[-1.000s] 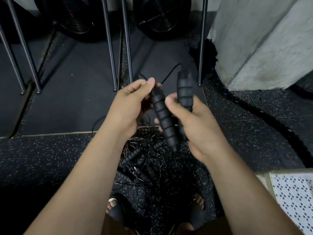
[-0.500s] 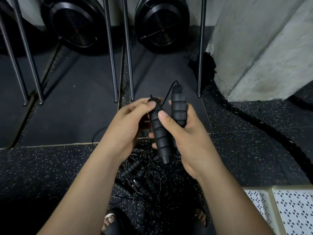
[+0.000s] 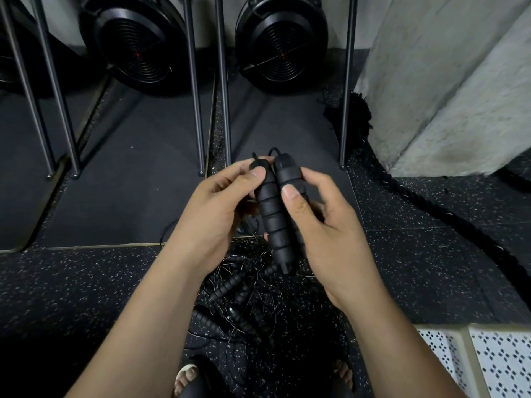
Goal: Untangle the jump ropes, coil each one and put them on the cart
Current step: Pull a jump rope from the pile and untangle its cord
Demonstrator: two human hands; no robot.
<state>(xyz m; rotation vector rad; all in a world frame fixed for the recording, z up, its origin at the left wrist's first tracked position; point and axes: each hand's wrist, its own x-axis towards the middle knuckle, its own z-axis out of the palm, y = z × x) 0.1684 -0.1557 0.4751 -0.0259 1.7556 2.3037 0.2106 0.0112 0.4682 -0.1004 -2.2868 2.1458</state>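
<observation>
The left hand point(image 3: 218, 214) closes its grip on the left handle point(image 3: 271, 219). The right hand point(image 3: 327, 225) closes its grip on the right handle point(image 3: 287, 170). Both handles touch side by side, upright. The tangled ropes point(image 3: 244, 305) lie on the floor point(image 3: 431, 268) below, near.

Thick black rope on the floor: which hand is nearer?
Right. The right hand grips a jump-rope handle to the left of the thick black rope; the left hand grips the other handle, farther to the left.
</observation>
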